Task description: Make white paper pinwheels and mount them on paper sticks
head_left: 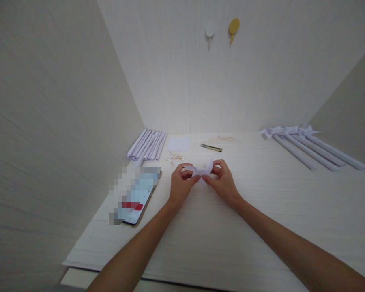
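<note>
Between my two hands is a small piece of white paper point(203, 170), curled upward at both ends. My left hand point(182, 181) pinches its left part between thumb and fingers. On the other side, my right hand point(223, 180) grips the right part the same way, and the two thumb tips nearly meet at the middle. Just beyond the paper lie thread snips point(211, 147) with a yellowish handle. A little heap of pale scraps point(175, 157) sits beyond my left hand, in front of a flat white paper square point(179, 143).
Rolled white paper tubes point(147, 144) lie bundled at the back left. More paper tubes point(310, 150), with bow-like folded paper at their far ends, rest at the back right. A phone point(142, 198), partly blurred, lies left of my hands. Two hooks point(233, 27) hang on the back wall.
</note>
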Action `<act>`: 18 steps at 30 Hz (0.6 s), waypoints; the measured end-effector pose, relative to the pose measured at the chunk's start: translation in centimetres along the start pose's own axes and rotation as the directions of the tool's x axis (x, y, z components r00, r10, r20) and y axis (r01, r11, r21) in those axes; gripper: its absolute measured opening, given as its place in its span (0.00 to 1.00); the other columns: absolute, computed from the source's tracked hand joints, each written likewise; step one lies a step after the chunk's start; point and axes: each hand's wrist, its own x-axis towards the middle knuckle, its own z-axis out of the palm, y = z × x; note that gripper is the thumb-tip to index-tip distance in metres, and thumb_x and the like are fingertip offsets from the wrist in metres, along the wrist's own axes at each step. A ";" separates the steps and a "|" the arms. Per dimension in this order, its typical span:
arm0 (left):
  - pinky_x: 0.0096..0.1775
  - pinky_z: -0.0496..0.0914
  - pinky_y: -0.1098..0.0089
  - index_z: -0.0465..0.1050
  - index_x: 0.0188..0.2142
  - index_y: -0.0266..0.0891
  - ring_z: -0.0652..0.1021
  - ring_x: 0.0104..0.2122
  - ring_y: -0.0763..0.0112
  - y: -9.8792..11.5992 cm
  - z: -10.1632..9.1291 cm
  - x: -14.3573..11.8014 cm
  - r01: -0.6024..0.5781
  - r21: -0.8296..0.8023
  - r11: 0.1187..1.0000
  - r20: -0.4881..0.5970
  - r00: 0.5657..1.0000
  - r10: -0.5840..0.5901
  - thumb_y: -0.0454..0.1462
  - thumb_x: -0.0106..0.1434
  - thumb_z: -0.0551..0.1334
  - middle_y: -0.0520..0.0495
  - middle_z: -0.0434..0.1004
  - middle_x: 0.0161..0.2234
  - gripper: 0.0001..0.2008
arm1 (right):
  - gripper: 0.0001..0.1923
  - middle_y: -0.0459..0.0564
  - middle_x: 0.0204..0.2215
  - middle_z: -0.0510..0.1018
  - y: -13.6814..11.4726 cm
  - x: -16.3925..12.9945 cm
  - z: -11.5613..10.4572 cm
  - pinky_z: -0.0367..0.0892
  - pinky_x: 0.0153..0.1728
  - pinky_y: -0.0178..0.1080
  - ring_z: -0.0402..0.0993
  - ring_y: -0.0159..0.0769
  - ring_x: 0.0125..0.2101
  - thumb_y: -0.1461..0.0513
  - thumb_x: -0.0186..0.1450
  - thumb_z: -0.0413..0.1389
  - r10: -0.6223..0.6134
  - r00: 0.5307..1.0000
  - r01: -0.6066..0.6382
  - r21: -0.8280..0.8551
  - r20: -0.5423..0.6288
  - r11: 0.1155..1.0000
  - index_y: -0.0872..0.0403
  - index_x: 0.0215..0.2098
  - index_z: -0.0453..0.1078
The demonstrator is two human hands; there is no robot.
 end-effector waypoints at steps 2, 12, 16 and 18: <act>0.26 0.66 0.74 0.62 0.34 0.37 0.73 0.22 0.74 0.0 0.0 0.0 0.006 -0.022 1.000 0.001 1.000 -0.006 0.33 0.40 0.65 0.54 0.72 0.20 0.20 | 0.18 0.40 0.21 0.70 0.1 0.0 0.0 0.61 0.26 0.35 0.67 0.32 0.24 0.64 0.48 0.57 -0.026 1.000 0.026 -0.015 -0.013 1.000 0.51 0.31 0.51; 0.25 0.63 0.76 0.64 0.31 0.36 0.71 0.20 0.78 0.3 0.1 0.0 0.035 -0.127 0.991 0.009 0.999 -0.034 0.30 0.40 0.62 0.56 0.71 0.19 0.15 | 0.17 0.40 0.20 0.69 0.5 0.1 0.0 0.60 0.24 0.34 0.66 0.31 0.23 0.64 0.48 0.56 -0.024 1.000 0.024 -0.025 -0.015 0.999 0.51 0.31 0.51; 0.25 0.64 0.76 0.64 0.31 0.37 0.71 0.20 0.77 0.3 0.2 -0.1 0.037 -0.108 0.994 0.004 0.999 -0.037 0.30 0.39 0.62 0.56 0.71 0.19 0.16 | 0.17 0.40 0.21 0.70 0.3 0.1 0.0 0.60 0.25 0.34 0.66 0.31 0.24 0.64 0.48 0.56 -0.020 1.000 0.020 -0.030 -0.010 0.999 0.51 0.31 0.52; 0.26 0.64 0.75 0.64 0.31 0.37 0.72 0.21 0.76 0.3 0.2 -0.1 0.033 -0.094 0.995 0.000 0.999 -0.033 0.30 0.39 0.63 0.55 0.72 0.20 0.16 | 0.17 0.41 0.21 0.70 0.2 0.1 0.0 0.60 0.24 0.34 0.66 0.31 0.23 0.64 0.48 0.56 -0.021 1.000 0.021 -0.028 -0.007 0.999 0.51 0.31 0.52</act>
